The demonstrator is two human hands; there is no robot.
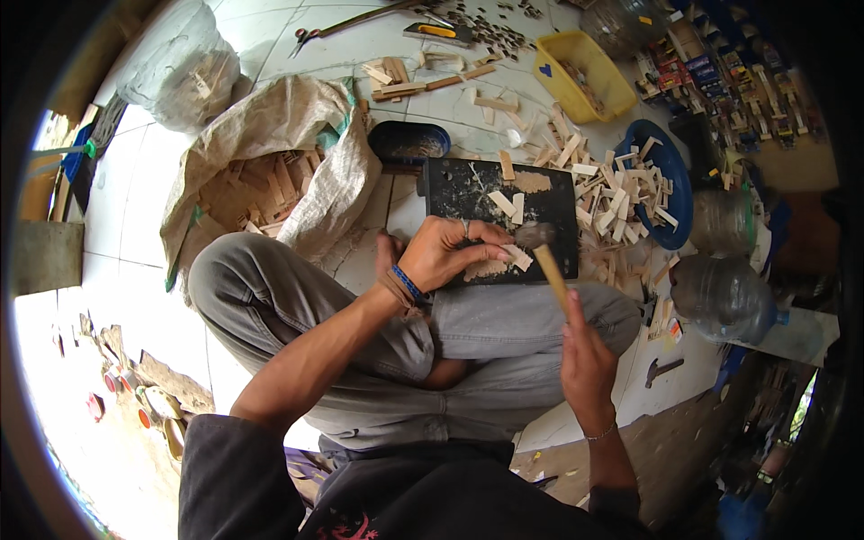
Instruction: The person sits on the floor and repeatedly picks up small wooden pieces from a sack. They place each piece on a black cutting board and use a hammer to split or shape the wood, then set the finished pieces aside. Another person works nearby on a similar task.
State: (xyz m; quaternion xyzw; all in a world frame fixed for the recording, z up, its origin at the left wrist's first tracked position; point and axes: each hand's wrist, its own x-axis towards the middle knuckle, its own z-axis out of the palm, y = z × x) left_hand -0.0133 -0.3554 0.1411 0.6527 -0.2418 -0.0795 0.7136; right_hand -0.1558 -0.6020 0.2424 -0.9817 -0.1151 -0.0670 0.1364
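My left hand (450,250) pinches a small pale wooden piece (517,256) between thumb and fingers, over the near part of a black board (560,200). The fingers of my right hand (587,358) are wrapped round the wooden handle (560,283) of a hammer. Its dark head (536,236), slightly blurred, is just beyond the held piece; whether they touch I cannot tell. Farther up the board lie a few loose wooden pieces (507,205) and a patch of sawdust-coloured bits (532,183).
Wooden pieces heap (615,198) right of the board, spilling into a blue basin (681,211). An open woven sack (349,180) with wood pieces stands left. Beyond are a dark oval tray (382,144), a yellow tub (598,106) and scissors (304,38). Another hammer (663,371) lies right.
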